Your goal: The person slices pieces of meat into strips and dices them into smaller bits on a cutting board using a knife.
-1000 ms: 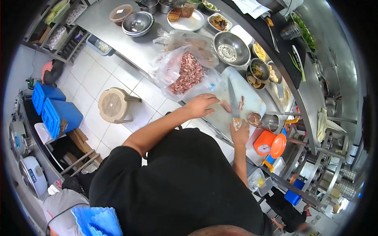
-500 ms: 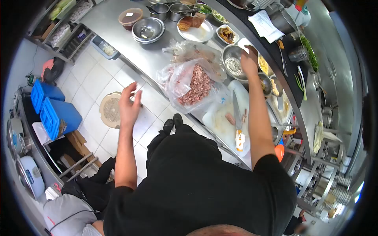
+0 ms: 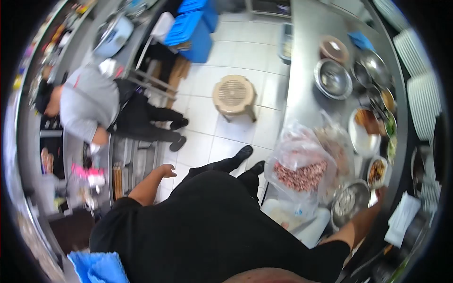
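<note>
We see a cook in black turned along a steel counter point(image 3: 303, 61), right arm stretched across it and left arm held out over the tiled floor point(image 3: 203, 85). The left grip point(image 3: 166, 170) hangs loose, fingers parted, with nothing visible in it; the right grip point(image 3: 380, 197) is dark and blurred beyond the steel bowl point(image 3: 343, 218), and we cannot tell whether it is closed on anything. The chopped meat point(image 3: 302, 177) lies in a clear plastic bag point(image 3: 298, 150) on the counter, near its edge and just beside the bowl. We judge the bowl most at risk: the reaching forearm passes close to its rim, and a careless sweep could tip it or shove it into the bag. The bag's slack film could catch on an arm and spill meat onto the cutting board point(image 3: 317, 230) or the tiles. Underfoot, we note a beige stool point(image 3: 233, 94) ahead and a co-worker in grey point(image 3: 89, 101) across the aisle; a hurried step, eyes on the counter, could end in a stumble or a knock.
</note>
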Available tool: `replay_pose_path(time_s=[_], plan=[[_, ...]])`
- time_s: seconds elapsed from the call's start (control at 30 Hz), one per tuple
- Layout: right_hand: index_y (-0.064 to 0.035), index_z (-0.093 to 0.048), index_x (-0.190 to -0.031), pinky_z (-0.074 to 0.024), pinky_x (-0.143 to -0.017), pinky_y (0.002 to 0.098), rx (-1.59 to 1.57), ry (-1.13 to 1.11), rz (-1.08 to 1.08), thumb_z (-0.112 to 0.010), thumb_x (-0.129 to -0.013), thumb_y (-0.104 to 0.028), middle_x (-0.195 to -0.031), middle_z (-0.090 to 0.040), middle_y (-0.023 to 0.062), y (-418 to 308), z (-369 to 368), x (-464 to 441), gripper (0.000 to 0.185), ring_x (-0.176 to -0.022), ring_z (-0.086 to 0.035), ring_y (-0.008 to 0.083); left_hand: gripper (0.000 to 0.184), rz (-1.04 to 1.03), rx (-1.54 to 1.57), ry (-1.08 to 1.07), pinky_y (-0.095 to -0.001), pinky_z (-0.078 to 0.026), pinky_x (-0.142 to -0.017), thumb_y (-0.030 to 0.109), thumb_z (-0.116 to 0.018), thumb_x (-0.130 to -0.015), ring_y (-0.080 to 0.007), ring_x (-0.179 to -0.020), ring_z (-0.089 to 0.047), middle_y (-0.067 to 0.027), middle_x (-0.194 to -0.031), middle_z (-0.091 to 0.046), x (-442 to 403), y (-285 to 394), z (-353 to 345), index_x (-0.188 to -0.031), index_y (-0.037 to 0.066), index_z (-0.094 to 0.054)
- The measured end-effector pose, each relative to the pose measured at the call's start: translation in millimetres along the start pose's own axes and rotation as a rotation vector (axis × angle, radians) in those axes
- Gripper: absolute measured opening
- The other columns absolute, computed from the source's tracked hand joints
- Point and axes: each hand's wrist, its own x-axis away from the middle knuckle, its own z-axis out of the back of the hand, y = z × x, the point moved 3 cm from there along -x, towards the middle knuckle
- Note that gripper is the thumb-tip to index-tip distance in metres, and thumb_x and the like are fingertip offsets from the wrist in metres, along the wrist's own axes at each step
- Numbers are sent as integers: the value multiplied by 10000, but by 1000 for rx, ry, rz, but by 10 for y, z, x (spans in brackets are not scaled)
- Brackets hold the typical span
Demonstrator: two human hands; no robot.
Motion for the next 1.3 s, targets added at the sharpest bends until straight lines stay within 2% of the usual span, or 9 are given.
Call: replay_pose_path(time_s=[0.1,0.2,0.33,0.43,0.57,0.77,0.93,1.07,1.3], plan=[[-4,-657,-1261,-580,-711,365,-29,-3,26,-620,-1010,-232,-1027,-674,156,-48,-168,-47,341,-885,-685,242,710,116,64,-27,-459,-476,-1137,566,-775,-875,-375,-1328,-614,-213,-1395,-670,128,-171,-373,-1376,71,-680],[-6,-658,-1254,-577,-700,360,-65,9,74,-620,-1009,-227,-1014,-670,150,-229,-303,94,332,-871,-680,237,701,4,67,47,-472,-509,-1085,590,-754,-878,-382,-1261,-654,-210,-1333,-705,155,-22,-407,-1339,64,-700],[-8,-659,-1246,-572,-687,353,-171,-8,166,-620,-1008,-220,-998,-664,143,-577,-542,650,321,-852,-673,229,611,-194,164,287,-464,-544,-1011,545,-739,-900,-371,-1150,-703,-193,-1213,-751,-236,193,-92,-1295,79,-709],[-9,-659,-1239,-569,-676,348,-241,-83,232,-620,-1007,-215,-986,-660,137,-869,-836,1217,313,-837,-668,223,573,-229,316,419,-446,-552,-1003,495,-733,-904,-354,-1143,-708,-189,-1205,-747,-67,523,486,-1295,78,-701],[-11,-660,-1231,-564,-663,341,-287,-205,273,-620,-1005,-208,-969,-655,130,-1265,-1118,2018,302,-818,-660,216,561,-195,419,503,-448,-549,-1016,465,-730,-905,-362,-1165,-700,-188,-1236,-737,91,646,689,-1304,73,-695],[-15,-661,-1218,-557,-642,330,-293,-296,271,-620,-1003,-198,-945,-647,119,-1458,-1170,2505,286,-789,-650,205,562,-113,311,435,-462,-531,-1050,467,-734,-898,-369,-1205,-681,-183,-1273,-725,24,411,174,-1317,94,-697],[-17,-662,-1208,-552,-625,321,-284,-275,224,-620,-1002,-190,-925,-640,109,-1401,-991,2497,272,-765,-641,195,574,-40,279,350,-459,-525,-1067,483,-755,-877,-370,-1214,-673,-184,-1281,-722,-76,115,-267,-1307,106,-705],[-19,-663,-1200,-547,-611,314,-277,-241,166,-620,-1000,-183,-908,-635,102,-1304,-791,2441,262,-746,-634,188,600,-16,366,316,-453,-498,-1108,478,-724,-872,-360,-1301,-630,-186,-1367,-689,-117,-41,-317,-1342,107,-704],[-23,-664,-1185,-539,-587,302,-325,-169,34,-620,-998,-171,-880,-626,89,-1130,-304,2508,243,-712,-622,175,601,-85,541,416,-449,-499,-1107,481,-733,-880,-360,-1290,-635,-185,-1356,-693,-441,-275,-286,-1353,113,-690]])
